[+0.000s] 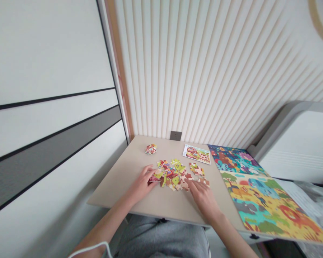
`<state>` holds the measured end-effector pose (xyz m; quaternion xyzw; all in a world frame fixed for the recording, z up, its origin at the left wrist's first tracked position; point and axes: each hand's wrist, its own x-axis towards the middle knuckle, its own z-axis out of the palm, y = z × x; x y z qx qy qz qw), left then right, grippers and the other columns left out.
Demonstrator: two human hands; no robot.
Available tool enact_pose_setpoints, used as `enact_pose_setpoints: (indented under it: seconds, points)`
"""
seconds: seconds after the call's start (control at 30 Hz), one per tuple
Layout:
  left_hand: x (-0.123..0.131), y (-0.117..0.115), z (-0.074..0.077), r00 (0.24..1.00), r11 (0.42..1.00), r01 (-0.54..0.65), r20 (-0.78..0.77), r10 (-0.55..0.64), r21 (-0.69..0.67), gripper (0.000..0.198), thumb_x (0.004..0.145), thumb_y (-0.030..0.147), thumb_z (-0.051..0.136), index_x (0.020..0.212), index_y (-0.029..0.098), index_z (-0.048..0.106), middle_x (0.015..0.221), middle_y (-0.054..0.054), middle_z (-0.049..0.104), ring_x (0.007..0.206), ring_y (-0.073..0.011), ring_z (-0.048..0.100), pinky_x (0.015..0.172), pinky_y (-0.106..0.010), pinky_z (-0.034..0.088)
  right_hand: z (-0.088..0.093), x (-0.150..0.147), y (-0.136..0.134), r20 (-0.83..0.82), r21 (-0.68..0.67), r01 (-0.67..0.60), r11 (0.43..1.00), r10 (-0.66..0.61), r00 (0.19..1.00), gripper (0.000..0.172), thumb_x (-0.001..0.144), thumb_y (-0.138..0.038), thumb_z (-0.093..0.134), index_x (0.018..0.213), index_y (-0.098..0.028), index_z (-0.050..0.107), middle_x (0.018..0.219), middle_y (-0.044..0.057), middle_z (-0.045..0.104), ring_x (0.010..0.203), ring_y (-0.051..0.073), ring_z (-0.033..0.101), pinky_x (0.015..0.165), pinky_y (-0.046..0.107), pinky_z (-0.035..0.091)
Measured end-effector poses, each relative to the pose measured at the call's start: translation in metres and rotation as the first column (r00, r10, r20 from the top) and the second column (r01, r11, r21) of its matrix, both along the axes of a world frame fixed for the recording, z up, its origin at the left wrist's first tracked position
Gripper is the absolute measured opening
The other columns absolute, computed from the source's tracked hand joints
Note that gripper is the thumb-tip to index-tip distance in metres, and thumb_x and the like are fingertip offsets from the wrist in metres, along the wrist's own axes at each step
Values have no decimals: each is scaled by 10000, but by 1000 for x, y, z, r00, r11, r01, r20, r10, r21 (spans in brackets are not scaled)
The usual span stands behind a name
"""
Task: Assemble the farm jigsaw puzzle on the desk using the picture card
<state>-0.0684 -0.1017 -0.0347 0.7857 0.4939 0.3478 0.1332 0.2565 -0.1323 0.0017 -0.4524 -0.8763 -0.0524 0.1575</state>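
Note:
A loose heap of jigsaw puzzle pieces (172,173), coloured green, red, yellow and pink, is spread over the beige table. My left hand (144,181) is at the heap's left edge, its thumb and fingers closed around a few puzzle pieces (154,178). At the right side my right hand (201,195) lies low, fingers stretched out, with the fingertips touching pink and brown pieces (185,180). Just beyond it sits a small joined section (197,169) with brown patches. Whether anything is beneath the right fingertips is hidden.
A small pile of pieces (151,149) sits at the back left. A farm picture card (196,154) lies at the back. Two finished puzzles, a dark blue one (235,159) and a yellow animal one (269,206), cover the table's right side. A ribbed wall (161,71) stands behind.

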Motion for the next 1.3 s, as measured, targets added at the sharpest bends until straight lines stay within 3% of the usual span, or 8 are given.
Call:
enact_pose_setpoints:
  seconds: [0.13,0.23,0.47,0.73,0.87,1.0,1.2,1.3]
  points:
    - [-3,5,-4,993,991,-113,-23,114,68,389,923,290,590,1311,260,579,1425,-105,478,1318,-274,492,1122,-480,424,3,-6,7,-29,-31,-28,999,27,999,382,1022,-303,443,1377,-260,573,1429,98,578,1372,269,470,1138,487,357]
    - [-5,5,-4,982,986,-143,-108,153,87,486,890,392,640,1347,250,556,1386,-118,527,1307,-309,488,1108,-519,416,0,-4,8,27,-94,-59,994,62,998,466,1013,-439,450,1459,-314,493,1535,77,463,1453,281,358,1193,555,241]
    - [1,-2,0,977,997,-47,-205,58,57,584,923,451,587,1460,264,453,1487,-118,466,1353,-301,458,1139,-480,378,-29,30,30,5,-140,376,916,-379,925,764,970,-636,380,1606,-271,167,1643,163,215,1508,410,152,1132,673,202]
    - [1,7,2,944,999,42,-326,-43,-10,892,839,666,617,1574,334,236,1664,-117,130,1514,-379,157,1177,-611,212,-29,-24,56,39,-242,242,940,-240,970,782,925,-739,366,1585,-342,231,1658,162,154,1506,432,127,1134,680,119]
    - [-4,31,0,935,999,8,-354,-23,-42,806,867,693,555,1554,369,287,1670,-108,101,1513,-396,148,1158,-670,167,-25,-50,75,23,-248,207,947,-208,978,757,938,-708,385,1576,-314,279,1660,175,133,1507,413,147,1141,655,96]
    - [-10,57,1,922,997,30,-383,-53,-66,769,883,695,524,1539,336,345,1672,-105,94,1518,-354,164,1186,-585,196,-19,-67,97,40,-286,186,940,-183,982,732,963,-667,365,1585,-298,252,1665,162,120,1524,353,118,1165,585,67]
    - [-13,86,5,892,993,-100,-437,116,60,925,805,703,618,1572,347,243,1675,-96,-68,1523,-414,-12,1157,-687,22,-14,-89,130,49,-315,179,932,-173,984,723,961,-675,341,1581,-312,260,1672,126,117,1531,312,87,1175,523,21]
    - [-15,106,5,878,991,-137,-463,122,0,923,769,748,621,1549,372,303,1677,-93,-44,1512,-450,-33,1116,-743,39,-15,-95,144,24,-308,126,943,-125,992,709,958,-676,351,1573,-332,275,1672,107,136,1529,304,100,1176,520,34]
